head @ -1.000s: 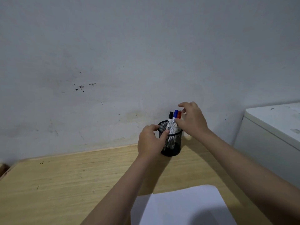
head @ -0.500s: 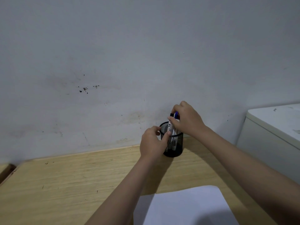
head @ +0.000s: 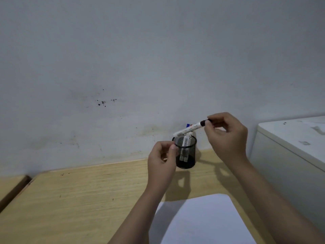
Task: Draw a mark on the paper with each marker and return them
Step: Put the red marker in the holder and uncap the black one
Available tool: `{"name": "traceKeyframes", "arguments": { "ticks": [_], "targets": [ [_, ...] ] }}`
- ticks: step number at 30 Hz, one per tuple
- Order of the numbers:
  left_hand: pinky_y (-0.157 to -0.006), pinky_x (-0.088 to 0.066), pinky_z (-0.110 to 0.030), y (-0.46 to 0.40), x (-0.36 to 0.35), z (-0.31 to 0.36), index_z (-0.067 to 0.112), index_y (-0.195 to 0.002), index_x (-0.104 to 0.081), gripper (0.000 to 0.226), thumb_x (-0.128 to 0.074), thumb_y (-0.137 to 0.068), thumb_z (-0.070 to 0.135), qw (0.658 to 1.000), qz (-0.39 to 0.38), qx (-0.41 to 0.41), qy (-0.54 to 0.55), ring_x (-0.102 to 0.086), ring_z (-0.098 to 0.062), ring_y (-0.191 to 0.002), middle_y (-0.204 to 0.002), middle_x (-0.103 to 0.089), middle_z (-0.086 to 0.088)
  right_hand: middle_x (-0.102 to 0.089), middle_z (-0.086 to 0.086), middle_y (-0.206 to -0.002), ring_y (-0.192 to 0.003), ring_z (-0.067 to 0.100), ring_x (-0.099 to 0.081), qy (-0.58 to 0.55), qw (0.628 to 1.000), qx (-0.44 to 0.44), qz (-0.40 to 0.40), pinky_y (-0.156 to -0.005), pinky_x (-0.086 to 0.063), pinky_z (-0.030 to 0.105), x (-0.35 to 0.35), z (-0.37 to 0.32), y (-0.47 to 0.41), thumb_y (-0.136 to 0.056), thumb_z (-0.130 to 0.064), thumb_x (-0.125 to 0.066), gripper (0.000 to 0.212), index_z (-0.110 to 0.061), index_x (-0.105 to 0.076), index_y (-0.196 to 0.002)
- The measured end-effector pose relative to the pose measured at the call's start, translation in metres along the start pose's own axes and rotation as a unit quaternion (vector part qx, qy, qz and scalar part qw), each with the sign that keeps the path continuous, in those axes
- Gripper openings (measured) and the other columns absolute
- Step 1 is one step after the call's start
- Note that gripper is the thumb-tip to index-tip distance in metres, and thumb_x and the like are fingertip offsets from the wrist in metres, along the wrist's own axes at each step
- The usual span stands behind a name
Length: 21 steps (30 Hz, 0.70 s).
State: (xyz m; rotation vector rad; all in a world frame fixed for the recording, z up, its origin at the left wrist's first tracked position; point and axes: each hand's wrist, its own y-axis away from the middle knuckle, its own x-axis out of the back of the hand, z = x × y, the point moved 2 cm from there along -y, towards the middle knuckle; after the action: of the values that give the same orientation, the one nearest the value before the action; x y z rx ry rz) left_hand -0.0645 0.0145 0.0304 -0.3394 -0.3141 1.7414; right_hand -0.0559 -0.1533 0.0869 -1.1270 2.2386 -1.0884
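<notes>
A black mesh pen holder (head: 188, 155) stands on the wooden desk by the wall. My right hand (head: 226, 138) holds a black-capped white marker (head: 190, 128) by its cap end, tilted above the holder's rim. Two more markers (head: 186, 143) remain upright inside; a blue cap and a bit of red peek out behind the lifted one. My left hand (head: 162, 157) pinches the holder's left rim. A white sheet of paper (head: 202, 221) lies on the desk near me, partly under my forearms.
The wooden desk (head: 79, 199) runs left to a gap beside another wooden surface (head: 8, 184). A white cabinet (head: 290, 155) stands at the right, taller than the desk. The stained wall (head: 123, 76) is right behind the holder.
My right hand has pulled the black-capped marker up out of the holder and swung to the right. My left hand stays on the holder's rim.
</notes>
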Motion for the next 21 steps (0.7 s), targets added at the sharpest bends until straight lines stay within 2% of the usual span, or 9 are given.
{"name": "traceKeyframes", "arguments": {
  "ticks": [3,5,7,9,11,13,17,19,21],
  "targets": [
    [-0.07,-0.053,-0.022,0.021,0.002,0.022,0.022,-0.098,-0.064,0.015,-0.055,-0.091,0.013,0.994,-0.034,0.014,0.098,-0.071,-0.018,-0.085,-0.096,-0.073,-0.006,-0.067,-0.008,-0.066,-0.065,0.0,-0.064,-0.125,0.989,-0.075,0.021,-0.064,-0.049,0.009,0.012,-0.019,0.037,-0.074,0.01,-0.069,0.02,-0.009,-0.065,-0.078],
    [-0.073,-0.055,-0.023,0.033,0.004,0.033,0.017,-0.103,-0.064,0.017,-0.056,-0.09,0.01,0.989,-0.03,0.013,0.145,-0.071,-0.018,-0.087,-0.098,-0.072,-0.005,-0.07,-0.015,-0.066,-0.066,-0.002,-0.064,-0.162,0.983,-0.09,0.005,-0.066,-0.049,0.01,0.015,-0.028,0.06,-0.073,0.012,-0.07,0.026,-0.013,-0.066,-0.075],
    [-0.075,-0.055,-0.025,0.04,0.009,0.04,0.017,-0.097,-0.066,0.016,-0.059,-0.087,0.007,0.986,-0.002,0.004,0.169,-0.07,-0.017,-0.087,-0.095,-0.072,-0.002,-0.071,-0.017,-0.07,-0.068,-0.001,-0.066,-0.187,0.977,-0.097,-0.021,-0.067,-0.05,0.011,0.017,-0.032,0.082,-0.071,0.016,-0.069,0.029,-0.013,-0.066,-0.075],
    [-0.075,-0.055,-0.028,0.046,0.015,0.045,0.017,-0.089,-0.067,0.015,-0.064,-0.083,0.003,0.986,0.031,-0.008,0.166,-0.069,-0.012,-0.083,-0.088,-0.072,-0.002,-0.073,-0.009,-0.074,-0.073,0.004,-0.069,-0.221,0.966,-0.114,-0.067,-0.07,-0.054,0.016,0.019,-0.034,0.097,-0.069,0.017,-0.069,0.025,-0.008,-0.068,-0.075],
    [-0.073,-0.055,-0.028,0.05,0.022,0.048,0.013,-0.084,-0.065,0.014,-0.069,-0.079,0.001,0.988,0.057,-0.022,0.143,-0.067,-0.009,-0.076,-0.084,-0.071,-0.006,-0.073,-0.006,-0.081,-0.08,0.01,-0.071,-0.212,0.963,-0.118,-0.119,-0.073,-0.056,0.021,0.019,-0.036,0.106,-0.07,0.011,-0.073,0.023,-0.011,-0.072,-0.077],
    [-0.068,-0.053,-0.022,0.054,0.031,0.048,0.013,-0.082,-0.064,0.016,-0.071,-0.076,0.0,0.991,0.077,-0.033,0.104,-0.067,-0.01,-0.072,-0.081,-0.07,-0.007,-0.073,-0.003,-0.085,-0.085,0.015,-0.07,-0.17,0.969,-0.094,-0.154,-0.075,-0.057,0.026,0.02,-0.04,0.106,-0.072,-0.001,-0.075,0.015,-0.014,-0.074,-0.079],
    [-0.076,-0.055,-0.029,0.064,0.043,0.044,0.021,-0.083,-0.066,0.017,-0.072,-0.077,0.007,0.995,0.063,-0.072,-0.013,-0.069,-0.016,-0.079,-0.08,-0.072,0.001,-0.07,0.01,-0.084,-0.077,0.015,-0.068,-0.166,0.973,-0.103,-0.123,-0.073,-0.055,0.025,0.018,-0.049,0.097,-0.075,-0.008,-0.074,0.011,-0.012,-0.073,-0.086],
    [-0.078,-0.054,-0.024,0.07,0.044,0.043,0.021,-0.084,-0.068,0.017,-0.072,-0.076,0.006,0.991,0.048,-0.1,-0.069,-0.068,-0.007,-0.08,-0.081,-0.072,0.006,-0.069,0.016,-0.082,-0.073,0.021,-0.067,-0.183,0.966,-0.14,-0.115,-0.072,-0.057,0.03,0.012,-0.053,0.097,-0.074,-0.011,-0.076,0.015,-0.011,-0.073,-0.089],
    [-0.076,-0.052,-0.019,0.075,0.045,0.043,0.016,-0.087,-0.07,0.016,-0.072,-0.076,0.004,0.986,0.033,-0.129,-0.098,-0.068,-0.006,-0.081,-0.078,-0.073,0.006,-0.068,0.019,-0.076,-0.069,0.027,-0.065,-0.198,0.956,-0.179,-0.122,-0.07,-0.058,0.034,0.004,-0.056,0.101,-0.072,-0.017,-0.078,0.02,-0.01,-0.072,-0.09]
  ]
}}
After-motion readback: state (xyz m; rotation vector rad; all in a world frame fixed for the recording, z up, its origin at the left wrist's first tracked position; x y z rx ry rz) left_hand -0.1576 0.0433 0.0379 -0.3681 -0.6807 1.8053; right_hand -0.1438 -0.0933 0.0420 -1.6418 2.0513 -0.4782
